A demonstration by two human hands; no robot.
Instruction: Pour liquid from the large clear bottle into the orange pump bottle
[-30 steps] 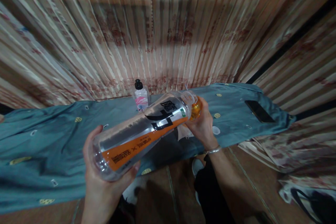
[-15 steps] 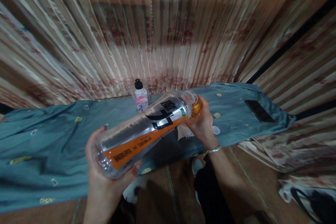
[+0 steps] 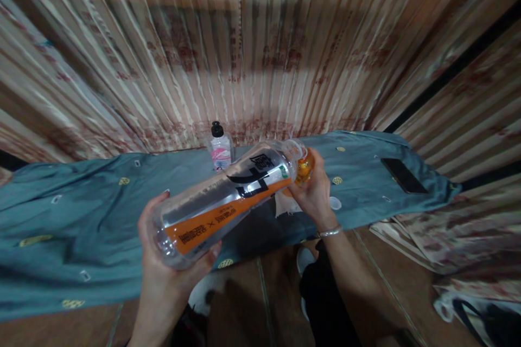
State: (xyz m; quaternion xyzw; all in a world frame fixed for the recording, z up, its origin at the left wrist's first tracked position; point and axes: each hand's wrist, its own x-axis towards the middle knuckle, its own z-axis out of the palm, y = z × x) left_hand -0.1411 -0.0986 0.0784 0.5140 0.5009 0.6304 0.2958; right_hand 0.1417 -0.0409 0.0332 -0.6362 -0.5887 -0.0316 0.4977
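Observation:
A large clear plastic bottle [image 3: 228,195] with an orange and silver label lies tilted across the view, its neck up and to the right. My left hand [image 3: 173,265] is wrapped around its base end. At the bottle's mouth, my right hand [image 3: 315,190] is closed around a small, shiny, see-through amber container [image 3: 304,167]. The two openings appear to meet, but I cannot make out the join or any liquid passing. Behind the bottle stands a small clear pump bottle [image 3: 221,150] with a black top and pink label.
A teal cloth [image 3: 101,217] with yellow prints covers the long narrow surface. On it lie a dark phone [image 3: 404,175], a round whitish disc [image 3: 335,203] and a pale torn piece [image 3: 286,204]. Pleated curtains [image 3: 260,54] hang close behind and at the right.
The big bottle and both hands keep nearly the same pose. The bottle's base and my left hand have shifted slightly up and to the right in view.

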